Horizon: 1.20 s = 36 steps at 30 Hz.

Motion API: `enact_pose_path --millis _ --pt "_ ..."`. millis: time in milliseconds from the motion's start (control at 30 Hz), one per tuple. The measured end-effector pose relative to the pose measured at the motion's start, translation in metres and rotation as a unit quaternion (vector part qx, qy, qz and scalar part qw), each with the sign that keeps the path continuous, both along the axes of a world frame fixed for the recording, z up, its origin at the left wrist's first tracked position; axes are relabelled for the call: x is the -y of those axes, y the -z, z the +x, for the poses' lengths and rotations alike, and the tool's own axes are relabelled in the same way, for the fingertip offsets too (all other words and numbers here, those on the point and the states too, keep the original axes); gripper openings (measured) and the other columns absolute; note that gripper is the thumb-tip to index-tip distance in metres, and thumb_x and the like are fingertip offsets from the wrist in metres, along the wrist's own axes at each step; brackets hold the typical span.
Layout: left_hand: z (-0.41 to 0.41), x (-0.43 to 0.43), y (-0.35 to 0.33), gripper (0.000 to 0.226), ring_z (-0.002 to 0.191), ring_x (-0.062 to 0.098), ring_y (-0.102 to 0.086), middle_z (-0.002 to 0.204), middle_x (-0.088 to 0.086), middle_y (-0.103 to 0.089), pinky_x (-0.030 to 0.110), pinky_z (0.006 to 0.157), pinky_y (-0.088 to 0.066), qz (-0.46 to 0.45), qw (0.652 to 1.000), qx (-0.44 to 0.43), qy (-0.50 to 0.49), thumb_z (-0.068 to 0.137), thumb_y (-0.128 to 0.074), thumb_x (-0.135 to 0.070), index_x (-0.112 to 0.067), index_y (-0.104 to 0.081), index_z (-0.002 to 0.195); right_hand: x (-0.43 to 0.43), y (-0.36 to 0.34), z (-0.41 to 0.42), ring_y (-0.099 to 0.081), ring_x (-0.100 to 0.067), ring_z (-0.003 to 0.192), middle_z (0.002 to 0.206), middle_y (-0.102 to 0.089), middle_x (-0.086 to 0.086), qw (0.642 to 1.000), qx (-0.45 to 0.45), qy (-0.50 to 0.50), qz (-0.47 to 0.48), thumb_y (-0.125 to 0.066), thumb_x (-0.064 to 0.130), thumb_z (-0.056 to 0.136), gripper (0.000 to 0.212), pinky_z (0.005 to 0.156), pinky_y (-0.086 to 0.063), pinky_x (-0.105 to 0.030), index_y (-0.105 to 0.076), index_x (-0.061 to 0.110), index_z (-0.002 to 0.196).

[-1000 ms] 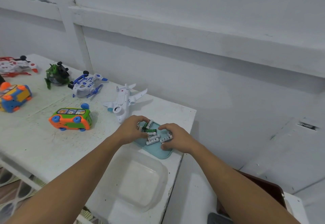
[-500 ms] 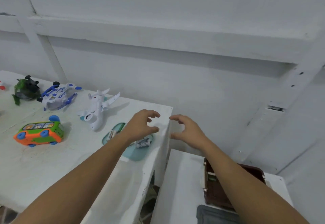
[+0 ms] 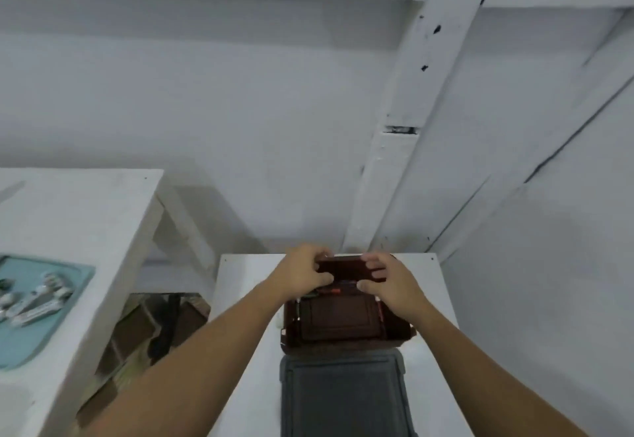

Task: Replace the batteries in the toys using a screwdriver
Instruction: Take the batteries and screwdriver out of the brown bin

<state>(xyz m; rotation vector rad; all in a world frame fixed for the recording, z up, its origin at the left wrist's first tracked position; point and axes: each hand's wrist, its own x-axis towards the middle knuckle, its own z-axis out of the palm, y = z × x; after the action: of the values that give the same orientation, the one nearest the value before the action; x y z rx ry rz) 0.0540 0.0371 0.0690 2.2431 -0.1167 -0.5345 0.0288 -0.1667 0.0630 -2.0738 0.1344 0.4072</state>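
Where the small white table [image 3: 240, 333] meets the wall, a dark red-brown box [image 3: 339, 323] stands open, and both hands hold its lid [image 3: 343, 267]. The left hand [image 3: 302, 273] grips the lid's left end and the right hand [image 3: 387, 282] grips its right end. The fingers are curled over the far edge and the thumbs lie on the near face, and the lid stands nearly upright. Inside, just under the lid, a thin red and dark item [image 3: 327, 291] lies with its long axis from left to right; it is too blurred to name. The box looks like smooth hard plastic, with a rectangular panel in its bottom. Just before it lies a grey rectangular container [image 3: 343, 399] with rounded corners. On the larger white table [image 3: 85, 217] at the left, a pale teal tray [image 3: 20, 344] holds several silver batteries [image 3: 37, 303]. They lie flat and point slantwise from near-left to far-right.
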Motion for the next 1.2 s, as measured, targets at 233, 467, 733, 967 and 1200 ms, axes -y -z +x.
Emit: enact_pose_path --millis 233,467,733,967,1200 --pt "-0.013 0.040 0.133 0.048 0.110 0.020 -0.061 0.122 0.007 -0.061 0.033 0.100 -0.049 -0.002 0.988 -0.091 -0.123 0.084 -0.072 -0.007 -0.014 -0.057 0.129 0.034 0.118 0.006 -0.055 -0.010 0.094 0.102 -0.056 0.008 0.994 -0.111 0.018 -0.015 -0.071 0.002 0.084 0.041 0.074 -0.044 -0.010 -0.059 0.016 0.121" --pt "-0.014 0.052 0.211 0.056 0.102 0.016 -0.059 0.135 0.011 -0.050 0.028 0.099 -0.046 -0.004 0.970 -0.087 -0.227 0.086 -0.066 -0.004 -0.016 -0.051 0.138 0.018 0.211 0.032 -0.059 -0.026 0.112 0.126 -0.058 -0.006 0.984 -0.143 0.108 -0.005 -0.064 -0.001 0.089 0.052 0.099 -0.049 -0.040 -0.052 0.015 0.137" --pt "0.007 0.074 0.245 0.064 0.111 0.021 -0.057 0.134 0.010 -0.051 0.032 0.101 -0.046 -0.018 0.956 -0.090 -0.279 0.086 -0.068 -0.011 -0.020 -0.044 0.145 -0.003 0.265 0.055 -0.063 -0.027 0.104 0.091 -0.056 0.017 0.951 -0.095 0.295 0.003 -0.065 0.005 0.088 0.052 0.092 -0.052 -0.053 -0.050 0.011 0.137" --pt "0.014 0.084 0.255 0.059 0.101 0.023 -0.059 0.122 0.011 -0.057 0.028 0.087 -0.048 0.011 0.959 -0.092 -0.268 0.090 -0.065 -0.018 -0.027 -0.045 0.145 -0.014 0.265 0.064 -0.061 -0.034 0.112 0.118 -0.065 -0.015 0.935 -0.092 0.342 -0.037 -0.059 0.010 0.094 0.051 0.100 -0.048 -0.048 -0.043 0.008 0.142" --pt "0.030 0.099 0.262 0.042 0.070 0.019 -0.062 0.088 0.010 -0.072 0.024 0.060 -0.041 -0.022 0.955 -0.103 -0.277 0.098 -0.055 -0.023 -0.016 -0.053 0.140 -0.018 0.265 0.069 -0.060 -0.030 0.116 0.121 -0.065 -0.013 0.931 -0.085 0.348 -0.068 -0.056 0.016 0.097 0.040 0.101 -0.045 -0.039 -0.051 0.009 0.136"
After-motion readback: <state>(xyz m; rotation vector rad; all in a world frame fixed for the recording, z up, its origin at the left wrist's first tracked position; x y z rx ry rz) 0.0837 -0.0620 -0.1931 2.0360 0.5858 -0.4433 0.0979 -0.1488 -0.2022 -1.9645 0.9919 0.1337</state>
